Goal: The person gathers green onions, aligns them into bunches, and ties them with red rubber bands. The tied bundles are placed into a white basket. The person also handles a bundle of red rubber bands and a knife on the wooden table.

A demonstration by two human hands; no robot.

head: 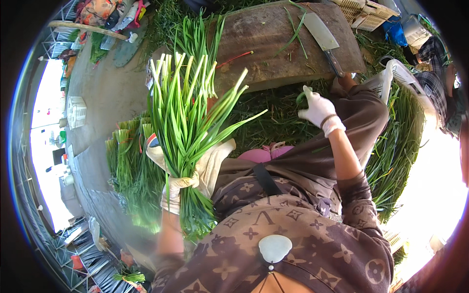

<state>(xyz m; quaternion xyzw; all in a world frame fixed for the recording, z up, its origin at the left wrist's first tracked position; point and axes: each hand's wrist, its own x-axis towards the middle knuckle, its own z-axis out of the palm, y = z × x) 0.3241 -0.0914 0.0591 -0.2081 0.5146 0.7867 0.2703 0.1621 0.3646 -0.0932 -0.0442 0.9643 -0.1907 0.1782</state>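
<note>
My left hand, in a pale glove, grips a bunch of long green garlic chives around its leafy part, with the pale cut ends pointing away from me. My right hand, also gloved, is raised over my leg with thumb and forefinger apart; a curled green leaf shows by its fingertips, and whether the fingers hold it is unclear. Beyond the hands stands a worn wooden board. On it lie a cleaver with a dark handle, loose leaves and a red tie. More chives rest at its left edge.
Tied chive bundles stand on the floor at the left. A white plastic crate full of long chives is at my right, with a person in checked clothing beyond it. Leaf scraps cover the ground before me.
</note>
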